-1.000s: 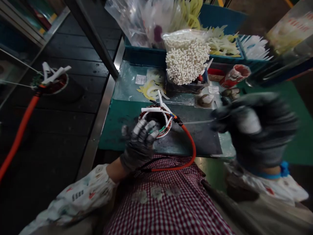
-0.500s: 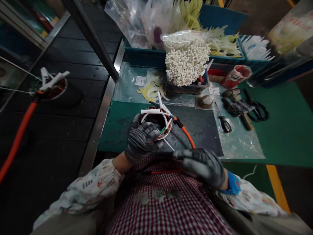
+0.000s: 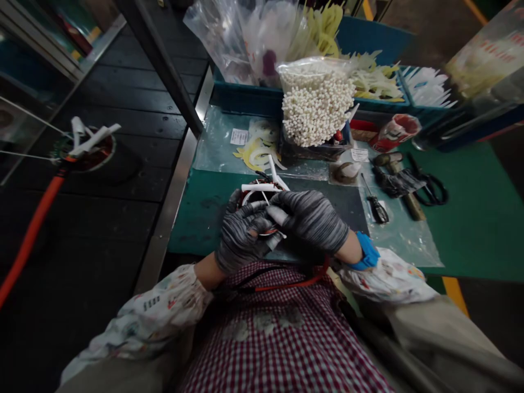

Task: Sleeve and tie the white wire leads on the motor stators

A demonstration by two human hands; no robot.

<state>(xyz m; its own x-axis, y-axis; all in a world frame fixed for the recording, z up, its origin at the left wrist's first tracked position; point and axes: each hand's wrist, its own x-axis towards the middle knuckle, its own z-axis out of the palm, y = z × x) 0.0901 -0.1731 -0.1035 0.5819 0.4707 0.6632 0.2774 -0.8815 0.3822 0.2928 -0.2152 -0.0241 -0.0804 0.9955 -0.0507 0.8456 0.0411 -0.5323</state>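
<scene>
A motor stator (image 3: 247,197), a ring with copper windings and white insulating sleeves (image 3: 262,187), sits at the front of the bench. My left hand (image 3: 245,237), in a grey striped glove, is closed around its near left rim. In a matching glove, my right hand (image 3: 313,221) is over its near right side, the fingers pinched together on a thin white cord (image 3: 265,197) that crosses the opening. A short white end (image 3: 281,234) pokes out below the fingers. Both hands hide much of the ring. The orange cable (image 3: 313,281) curves below my right hand, across the apron.
Behind the stator are yellow strips (image 3: 256,154) and a bag of white sticks (image 3: 317,114). Blue bins (image 3: 245,98) line the back. A screwdriver (image 3: 376,207), hammer (image 3: 411,202) and scissors (image 3: 436,188) lie right. Another stator (image 3: 110,155) with orange cable stands left.
My right hand has moved up and left from beside the apron to the stator, bringing the cord's end over the opening. The orange cable has dropped toward my lap. My left hand keeps its hold.
</scene>
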